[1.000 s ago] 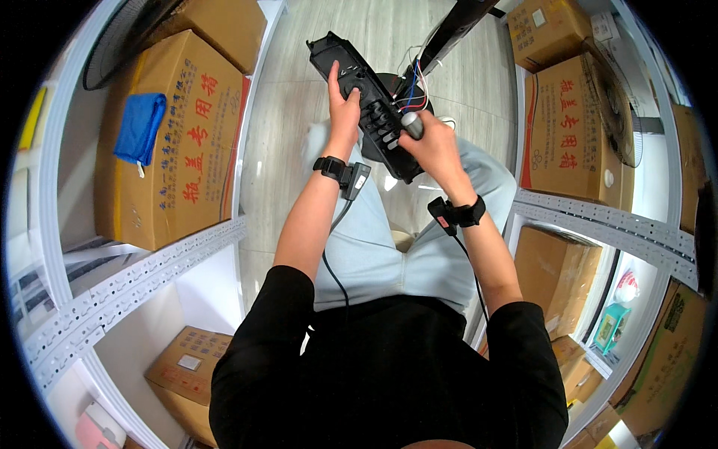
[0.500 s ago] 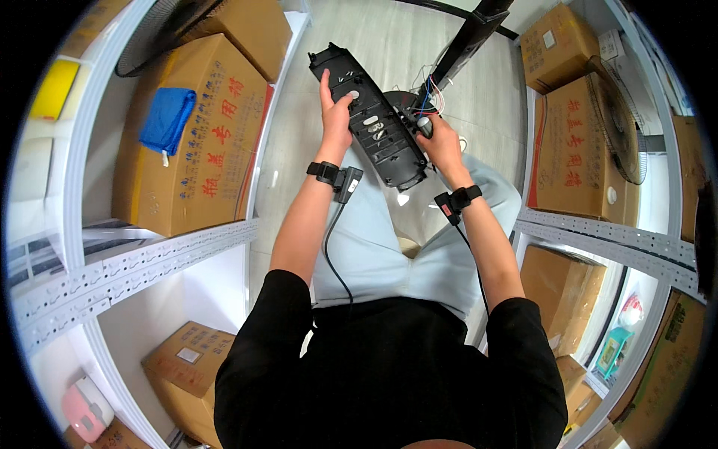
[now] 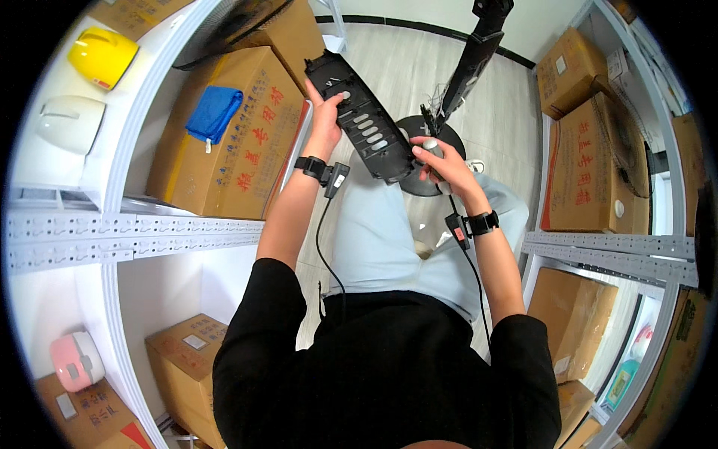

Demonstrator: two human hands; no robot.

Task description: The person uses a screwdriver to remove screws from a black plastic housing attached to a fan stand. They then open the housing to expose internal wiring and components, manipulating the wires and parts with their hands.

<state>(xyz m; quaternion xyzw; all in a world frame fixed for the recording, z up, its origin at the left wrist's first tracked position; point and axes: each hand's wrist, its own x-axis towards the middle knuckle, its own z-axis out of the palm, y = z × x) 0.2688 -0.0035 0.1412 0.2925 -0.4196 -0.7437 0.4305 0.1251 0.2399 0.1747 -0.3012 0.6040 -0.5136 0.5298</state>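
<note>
My left hand (image 3: 323,120) grips the left edge of a long black plastic panel (image 3: 355,112), its thumb on the face near a pale round spot. Several pale oval pieces run down the panel's middle, and it slants toward my lap. My right hand (image 3: 450,170) is closed around a short grey cylinder with a rounded pale end (image 3: 431,144), perhaps a tool handle; its other end is mostly hidden by the fingers. That hand is beside the panel's lower right end; contact is unclear. Behind it rises a black stand (image 3: 470,71) on a round black base (image 3: 411,176), with loose wires.
Shelves flank me. A large carton (image 3: 232,135) with a blue cloth (image 3: 215,114) stands on the left, below a dark fan grille (image 3: 239,26). Yellow (image 3: 103,58) and white (image 3: 72,123) appliances sit further left. Cartons (image 3: 587,165) and another grille (image 3: 624,150) occupy the right.
My right hand has shifted toward me and off the panel's right side, its grey cylinder with it. The panel's oval pieces show more plainly, and the whole view has shifted slightly.
</note>
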